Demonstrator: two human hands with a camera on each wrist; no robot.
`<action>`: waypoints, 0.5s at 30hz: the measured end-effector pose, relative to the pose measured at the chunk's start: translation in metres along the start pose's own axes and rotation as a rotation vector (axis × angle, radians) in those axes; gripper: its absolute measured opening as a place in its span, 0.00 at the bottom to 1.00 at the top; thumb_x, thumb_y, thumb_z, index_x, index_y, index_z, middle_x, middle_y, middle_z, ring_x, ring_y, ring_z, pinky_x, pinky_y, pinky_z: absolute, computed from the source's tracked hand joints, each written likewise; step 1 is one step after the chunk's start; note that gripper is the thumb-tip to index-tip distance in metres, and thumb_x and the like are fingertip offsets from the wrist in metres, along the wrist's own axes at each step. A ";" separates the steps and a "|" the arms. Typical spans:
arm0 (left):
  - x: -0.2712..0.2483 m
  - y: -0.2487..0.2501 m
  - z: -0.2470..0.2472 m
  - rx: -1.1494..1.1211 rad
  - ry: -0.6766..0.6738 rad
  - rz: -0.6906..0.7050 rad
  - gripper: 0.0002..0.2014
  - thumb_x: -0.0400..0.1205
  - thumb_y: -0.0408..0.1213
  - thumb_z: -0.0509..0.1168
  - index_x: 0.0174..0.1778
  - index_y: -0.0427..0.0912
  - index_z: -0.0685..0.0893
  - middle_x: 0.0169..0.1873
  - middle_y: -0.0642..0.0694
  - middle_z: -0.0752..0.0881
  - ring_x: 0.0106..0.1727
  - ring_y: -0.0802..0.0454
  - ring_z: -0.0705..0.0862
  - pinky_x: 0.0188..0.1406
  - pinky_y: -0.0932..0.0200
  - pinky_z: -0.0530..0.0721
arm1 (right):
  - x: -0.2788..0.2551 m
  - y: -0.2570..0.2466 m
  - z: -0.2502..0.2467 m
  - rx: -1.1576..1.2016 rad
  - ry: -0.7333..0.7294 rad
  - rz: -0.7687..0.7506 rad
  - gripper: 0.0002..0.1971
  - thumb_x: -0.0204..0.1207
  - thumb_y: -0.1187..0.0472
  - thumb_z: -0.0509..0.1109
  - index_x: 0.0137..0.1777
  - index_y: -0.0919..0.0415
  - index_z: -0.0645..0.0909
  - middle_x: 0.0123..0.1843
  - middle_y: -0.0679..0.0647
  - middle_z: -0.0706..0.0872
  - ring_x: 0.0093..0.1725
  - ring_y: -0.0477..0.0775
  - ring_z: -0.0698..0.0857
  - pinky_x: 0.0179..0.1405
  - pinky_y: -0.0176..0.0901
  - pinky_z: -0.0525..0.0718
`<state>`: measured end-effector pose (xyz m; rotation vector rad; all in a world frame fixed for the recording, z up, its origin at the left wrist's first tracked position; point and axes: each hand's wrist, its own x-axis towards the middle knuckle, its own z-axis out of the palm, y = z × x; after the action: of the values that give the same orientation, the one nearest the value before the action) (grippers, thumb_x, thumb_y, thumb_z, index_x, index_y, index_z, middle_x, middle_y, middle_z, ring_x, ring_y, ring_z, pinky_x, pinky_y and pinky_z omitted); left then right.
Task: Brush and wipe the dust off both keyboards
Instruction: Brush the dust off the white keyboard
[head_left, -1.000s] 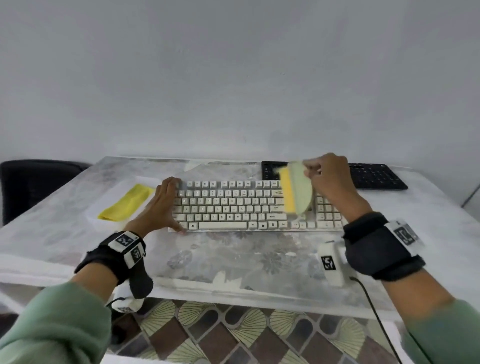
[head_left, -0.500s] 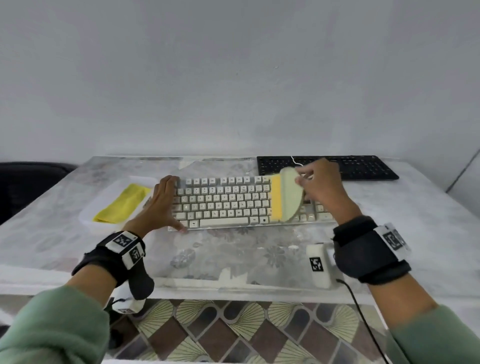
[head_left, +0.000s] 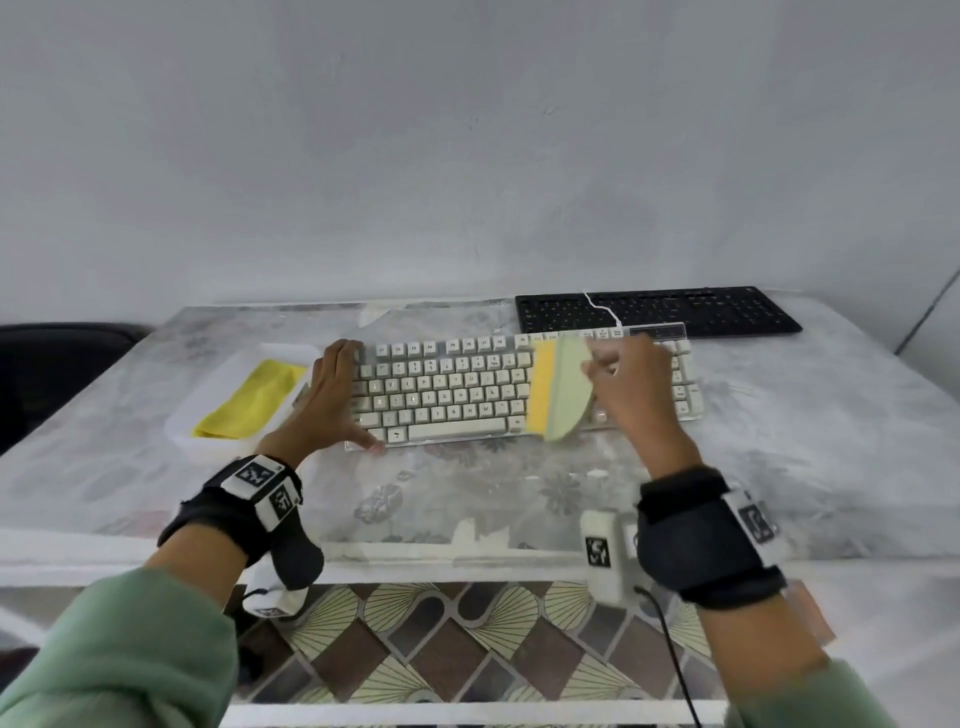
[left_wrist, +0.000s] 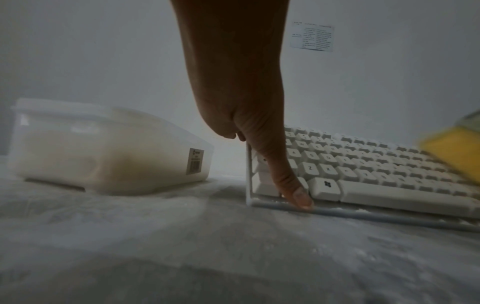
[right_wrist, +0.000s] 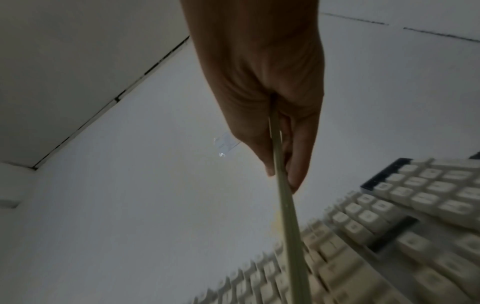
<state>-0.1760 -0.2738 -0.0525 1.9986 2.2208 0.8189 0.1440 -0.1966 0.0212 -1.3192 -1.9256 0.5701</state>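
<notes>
A white keyboard (head_left: 447, 395) (left_wrist: 376, 170) (right_wrist: 363, 246) lies across the middle of the table. My left hand (head_left: 332, 400) (left_wrist: 259, 133) holds its left end, fingers over the far edge and thumb on the front corner. My right hand (head_left: 631, 387) (right_wrist: 280, 144) pinches a pale green brush with yellow bristles (head_left: 558, 395) (left_wrist: 457, 152) (right_wrist: 285, 216). The bristles rest on the keys right of the keyboard's middle. A black keyboard (head_left: 660, 310) sits behind at the far right, with a white cable across it.
A clear plastic box (head_left: 208, 421) (left_wrist: 103, 148) holding a yellow cloth (head_left: 249, 400) stands just left of the white keyboard. A wall rises close behind the table (head_left: 831, 415). A dark chair back (head_left: 52, 364) is at far left. Patterned floor shows below the front edge.
The right hand has swept the brush leftward along the white keyboard, from its right part toward the middle. The left hand has kept its hold on the left end.
</notes>
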 end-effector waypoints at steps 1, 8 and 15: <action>-0.001 0.001 0.000 -0.006 0.002 0.000 0.69 0.39 0.68 0.69 0.72 0.26 0.65 0.67 0.31 0.67 0.68 0.38 0.66 0.66 0.56 0.60 | 0.010 -0.004 -0.004 0.019 0.071 -0.026 0.13 0.77 0.70 0.66 0.61 0.71 0.80 0.64 0.62 0.83 0.44 0.52 0.85 0.30 0.21 0.79; -0.002 0.004 -0.002 -0.019 0.011 -0.004 0.68 0.37 0.66 0.69 0.73 0.29 0.64 0.69 0.34 0.65 0.68 0.40 0.65 0.65 0.56 0.62 | 0.007 -0.003 0.021 -0.103 0.059 -0.086 0.19 0.79 0.69 0.65 0.69 0.68 0.74 0.62 0.63 0.83 0.45 0.52 0.83 0.45 0.33 0.82; -0.002 0.005 -0.003 -0.026 0.007 -0.011 0.70 0.37 0.67 0.69 0.74 0.29 0.63 0.70 0.33 0.65 0.69 0.39 0.65 0.65 0.55 0.61 | -0.006 -0.002 0.010 -0.076 -0.179 -0.059 0.20 0.77 0.70 0.67 0.69 0.67 0.75 0.66 0.62 0.81 0.27 0.43 0.82 0.30 0.25 0.82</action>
<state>-0.1721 -0.2766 -0.0488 1.9732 2.2116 0.8508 0.1364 -0.2020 0.0142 -1.2910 -2.1436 0.6090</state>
